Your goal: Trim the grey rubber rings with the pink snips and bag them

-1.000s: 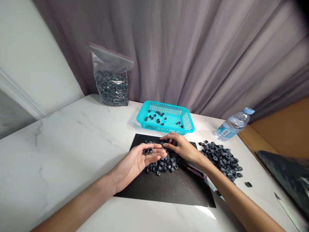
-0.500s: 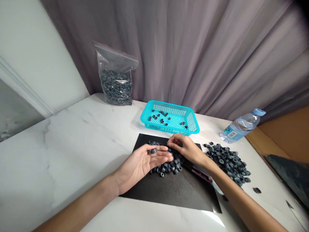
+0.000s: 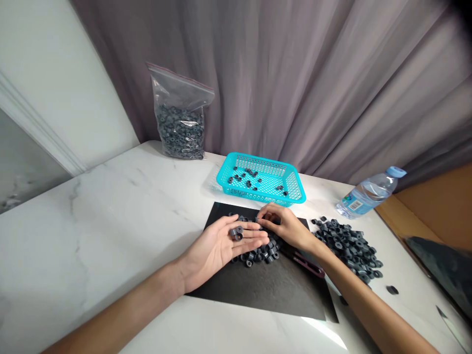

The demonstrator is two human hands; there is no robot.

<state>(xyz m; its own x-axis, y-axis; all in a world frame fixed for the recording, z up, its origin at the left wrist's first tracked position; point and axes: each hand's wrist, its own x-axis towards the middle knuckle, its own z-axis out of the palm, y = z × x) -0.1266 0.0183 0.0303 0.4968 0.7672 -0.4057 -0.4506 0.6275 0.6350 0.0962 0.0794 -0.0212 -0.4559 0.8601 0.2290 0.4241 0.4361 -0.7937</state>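
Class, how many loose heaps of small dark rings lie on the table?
2: one heap on the black mat, partly hidden behind the left hand; another heap right of the mat.

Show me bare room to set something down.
Bare: the white table between the left hand and clear bag; the near half of the black mat, before its ring pile. Crowded: the mat's far half, around the right hand; right of the mat, at the second pile and bottle.
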